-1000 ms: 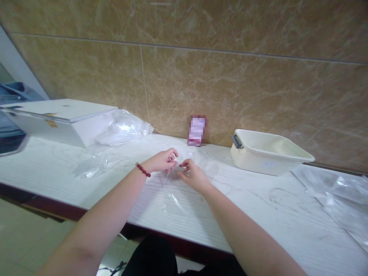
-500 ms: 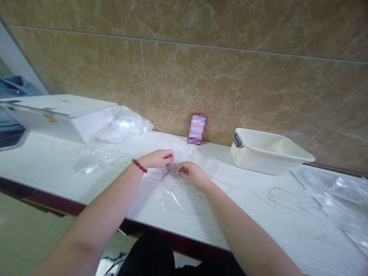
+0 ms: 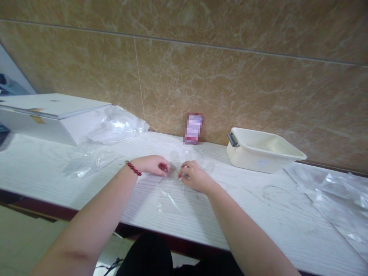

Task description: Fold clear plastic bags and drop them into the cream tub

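Note:
A small clear plastic bag (image 3: 169, 202) lies flat on the white wood-grain table, its upper end between my hands. My left hand (image 3: 153, 165), with a red bead bracelet (image 3: 133, 168) at the wrist, is curled at the bag's upper left; what its fingertips pinch is too small to make out. On the other side, my right hand (image 3: 197, 177) has thumb and fingers bent together on the bag's upper right edge. A thin dark strand shows faintly beside the left fingertips. Glare and transparency blur the bag's outline.
A phone (image 3: 193, 128) with a blurred screen leans on the tiled wall. At right stand a cream plastic tub (image 3: 258, 159) and clear plastic sheeting (image 3: 339, 195). A white box (image 3: 51, 115) and crumpled clear bags (image 3: 115, 124) are at left.
My hands have moved slightly apart, and the right fingers have loosened from their tight curl. The dark strand between them shows less. The view has shifted a little to the right.

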{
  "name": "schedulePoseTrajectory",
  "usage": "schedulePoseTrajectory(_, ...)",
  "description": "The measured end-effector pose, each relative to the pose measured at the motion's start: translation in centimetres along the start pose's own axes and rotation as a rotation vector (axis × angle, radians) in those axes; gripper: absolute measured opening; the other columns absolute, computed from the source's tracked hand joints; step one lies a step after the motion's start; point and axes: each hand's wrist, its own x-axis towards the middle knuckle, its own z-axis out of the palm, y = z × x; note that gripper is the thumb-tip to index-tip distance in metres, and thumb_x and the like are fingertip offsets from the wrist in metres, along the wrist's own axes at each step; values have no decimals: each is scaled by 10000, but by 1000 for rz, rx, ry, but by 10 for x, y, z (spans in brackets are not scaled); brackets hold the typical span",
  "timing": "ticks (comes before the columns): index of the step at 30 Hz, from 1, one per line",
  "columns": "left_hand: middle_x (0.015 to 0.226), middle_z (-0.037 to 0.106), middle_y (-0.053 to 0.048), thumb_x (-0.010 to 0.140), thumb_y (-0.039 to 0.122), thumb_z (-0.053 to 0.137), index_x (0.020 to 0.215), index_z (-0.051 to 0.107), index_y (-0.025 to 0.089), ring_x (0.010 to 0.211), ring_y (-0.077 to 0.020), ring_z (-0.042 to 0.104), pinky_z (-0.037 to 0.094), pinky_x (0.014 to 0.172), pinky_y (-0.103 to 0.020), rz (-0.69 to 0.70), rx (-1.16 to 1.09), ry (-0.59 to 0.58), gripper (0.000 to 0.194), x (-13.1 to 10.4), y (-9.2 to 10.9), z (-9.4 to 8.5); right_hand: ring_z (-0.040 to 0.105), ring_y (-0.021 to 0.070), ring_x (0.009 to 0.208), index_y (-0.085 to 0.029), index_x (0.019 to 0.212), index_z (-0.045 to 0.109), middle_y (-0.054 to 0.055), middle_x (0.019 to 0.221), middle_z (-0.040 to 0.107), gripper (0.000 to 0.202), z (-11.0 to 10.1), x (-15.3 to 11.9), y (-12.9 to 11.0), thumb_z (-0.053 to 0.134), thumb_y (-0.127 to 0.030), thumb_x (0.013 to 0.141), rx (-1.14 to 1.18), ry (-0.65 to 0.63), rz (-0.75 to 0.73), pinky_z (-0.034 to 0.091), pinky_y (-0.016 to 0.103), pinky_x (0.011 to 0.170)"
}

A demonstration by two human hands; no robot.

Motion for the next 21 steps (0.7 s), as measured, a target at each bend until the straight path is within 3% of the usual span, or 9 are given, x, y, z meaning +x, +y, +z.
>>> schedulePoseTrajectory(10, 908, 577, -21, 623, 372, 573, 944, 592, 226, 822, -161, 507, 360, 752, -244, -35, 87, -2, 353, -5, 8, -1, 396, 138, 901, -231, 791, 633, 33, 944, 491, 209, -10, -1, 5, 493, -108, 696, -53, -58, 20, 300, 291, 831)
schedulePoseTrajectory(17, 1020, 545, -59, 659, 435, 532, 1014, 575, 231, 912, -193, 488, 342, 826, -271, 12, 163, 11, 411, -8, 14, 1, 405, 140, 869, -237, 796, 635, 34, 896, 501, 188, -9, -3, 10, 504, -142, 701, -42, -77, 29, 310, 283, 797)
schedulePoseTrajectory(21, 1131, 492, -63, 630, 457, 552, 1044, 550, 277, 1011, -248, 444, 323, 860, -328, -96, 193, -5, 452, -11, 20, 4, 405, 140, 846, -250, 799, 633, 29, 846, 503, 213, -11, -3, 11, 492, -129, 693, -45, -97, 43, 312, 277, 769)
